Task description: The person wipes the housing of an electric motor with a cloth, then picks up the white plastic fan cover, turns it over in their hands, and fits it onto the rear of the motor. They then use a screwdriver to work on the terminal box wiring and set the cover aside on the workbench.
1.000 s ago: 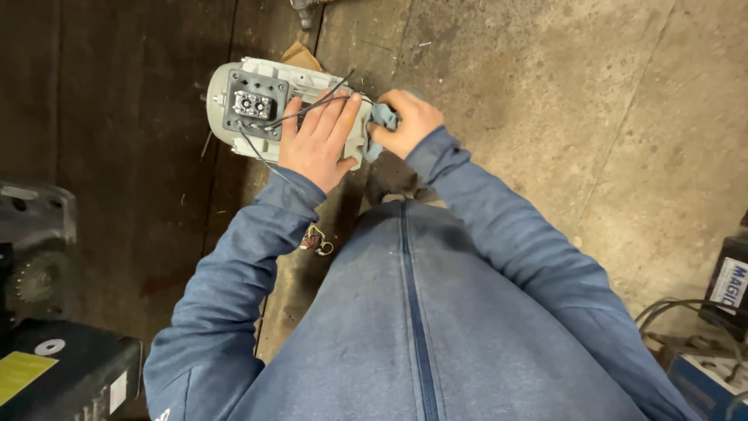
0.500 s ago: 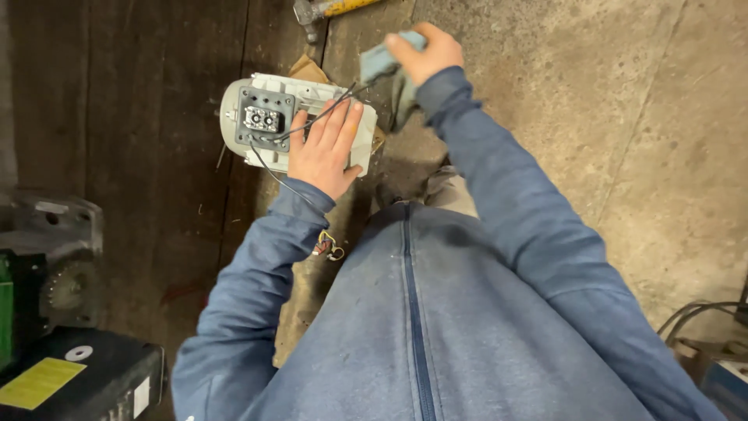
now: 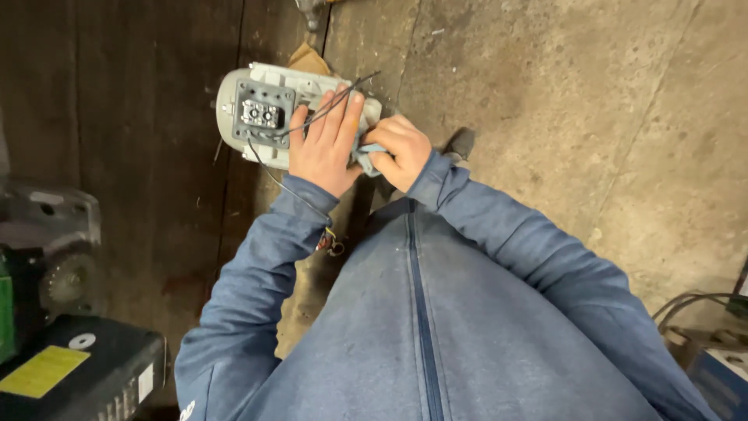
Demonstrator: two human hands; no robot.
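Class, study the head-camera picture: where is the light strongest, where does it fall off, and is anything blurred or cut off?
Head view: light is strongest on the concrete floor at upper right; the dark floor at left falls into shadow. The pale grey electric motor, left hand and right hand are fairly sharp, with no strong glare. The black box at lower left is dim and cropped.

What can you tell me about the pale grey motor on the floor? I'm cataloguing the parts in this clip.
The motor is a pale grey, metal-looking housing lying on its side where dark boards meet concrete. Its open dark terminal box faces up, showing small metal terminals. Thin black wires run from the box across its top. The left hand rests flat on its body, and the right hand presses a light blue cloth against its near end.
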